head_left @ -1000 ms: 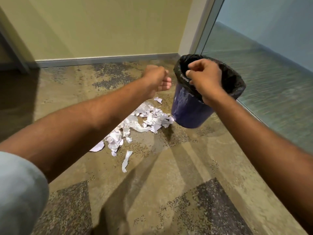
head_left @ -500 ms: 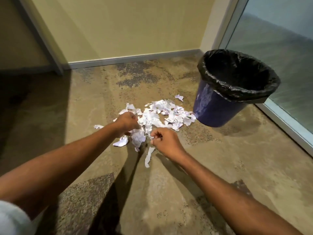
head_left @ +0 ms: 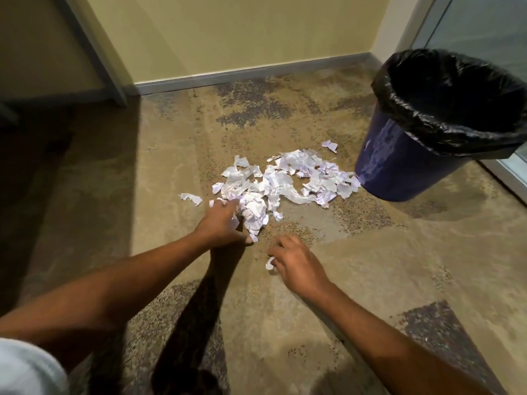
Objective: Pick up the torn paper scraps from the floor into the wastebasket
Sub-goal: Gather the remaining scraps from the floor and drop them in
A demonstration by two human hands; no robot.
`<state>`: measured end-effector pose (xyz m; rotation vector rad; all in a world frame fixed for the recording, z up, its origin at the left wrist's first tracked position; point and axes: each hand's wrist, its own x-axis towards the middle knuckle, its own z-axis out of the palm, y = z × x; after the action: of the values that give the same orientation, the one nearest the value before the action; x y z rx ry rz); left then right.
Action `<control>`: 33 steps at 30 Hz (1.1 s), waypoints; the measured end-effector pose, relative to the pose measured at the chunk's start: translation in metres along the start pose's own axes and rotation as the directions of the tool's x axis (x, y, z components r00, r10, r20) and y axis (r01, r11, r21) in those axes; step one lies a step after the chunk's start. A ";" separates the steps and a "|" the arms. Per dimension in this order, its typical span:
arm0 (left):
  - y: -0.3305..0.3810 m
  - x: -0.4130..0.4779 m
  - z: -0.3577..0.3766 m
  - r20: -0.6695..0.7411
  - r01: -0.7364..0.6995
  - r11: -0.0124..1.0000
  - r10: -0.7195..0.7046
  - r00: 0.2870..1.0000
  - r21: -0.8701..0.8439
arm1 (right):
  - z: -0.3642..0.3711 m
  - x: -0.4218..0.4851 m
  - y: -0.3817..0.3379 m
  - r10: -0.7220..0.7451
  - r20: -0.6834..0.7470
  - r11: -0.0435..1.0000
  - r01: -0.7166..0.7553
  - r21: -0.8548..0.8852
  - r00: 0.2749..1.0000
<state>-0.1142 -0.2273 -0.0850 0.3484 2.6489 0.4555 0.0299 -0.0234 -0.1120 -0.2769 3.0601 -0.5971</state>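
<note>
A pile of torn white paper scraps lies on the tan carpet in the middle of the view. My left hand is at the pile's near left edge, fingers curled round a bunch of scraps. My right hand is just in front of the pile, low over the floor, and pinches a small white scrap. The blue wastebasket with a black bag liner stands at the right, right next to the far end of the pile. One stray scrap lies left of the pile, another near the basket.
A yellow wall with a grey baseboard runs behind the pile. A glass partition with a metal floor frame is at the right, behind the basket. A dark shadowed area and a slanted door frame are at the left.
Both hands came down from the wastebasket's rim to the floor. The left hand now clutches scraps at the pile's edge; the long strip in front of the pile is gone and the right hand pinches a scrap.
</note>
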 end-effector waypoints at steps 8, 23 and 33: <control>0.026 0.008 0.014 -0.054 -0.128 0.991 0.130 0.990 0.048 | 0.005 0.008 0.000 0.066 -0.064 0.996 -0.061 0.065 0.996; 0.010 0.013 0.015 -0.196 -0.121 0.950 0.065 0.979 -0.289 | -0.021 0.082 0.006 0.321 -0.093 0.932 -0.297 0.209 0.942; -0.012 0.010 0.013 -0.053 0.176 0.635 -0.325 0.944 -0.752 | -0.014 0.145 0.020 0.248 0.007 0.963 -0.247 0.107 0.969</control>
<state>-0.1193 -0.2314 -0.1040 -0.3444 2.3471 1.4565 -0.1173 -0.0251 -0.1035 0.1093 2.9865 -0.7427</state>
